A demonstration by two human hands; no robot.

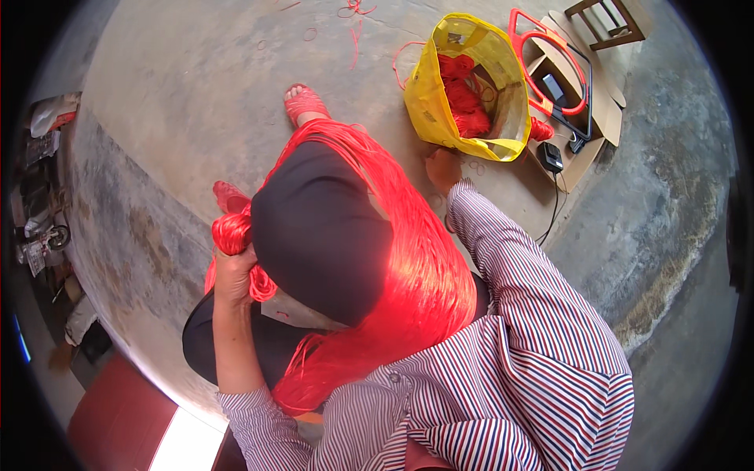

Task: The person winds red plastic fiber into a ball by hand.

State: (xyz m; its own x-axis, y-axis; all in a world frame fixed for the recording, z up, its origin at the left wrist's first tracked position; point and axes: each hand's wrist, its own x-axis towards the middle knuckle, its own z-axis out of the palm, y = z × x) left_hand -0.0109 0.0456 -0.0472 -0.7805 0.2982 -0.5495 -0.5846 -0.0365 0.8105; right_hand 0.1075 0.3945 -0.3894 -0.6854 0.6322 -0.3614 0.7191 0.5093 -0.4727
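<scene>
My left hand (234, 273) is closed around a bundle of shiny red cord (232, 233). The bundle bulges above the fist, and a looped part hangs out beside it. A long, thick hank of red strands (428, 275) lies over my dark-trousered knee and lap, running from the foot side back to my waist. My right hand (444, 169) reaches down by the near left corner of a yellow bag (430, 98); its fingers are too unclear to make out. More red cord (467, 106) is heaped inside the open bag.
Right of the bag is a cardboard box (605, 102) with a red-orange frame (577, 106), a black adapter (550, 157) and its cable. A small wooden stool (609, 23) stands behind. Thin rubber-band-like rings and red scraps (355, 9) lie on the concrete floor. A red seat-like object (122, 412) is lower left.
</scene>
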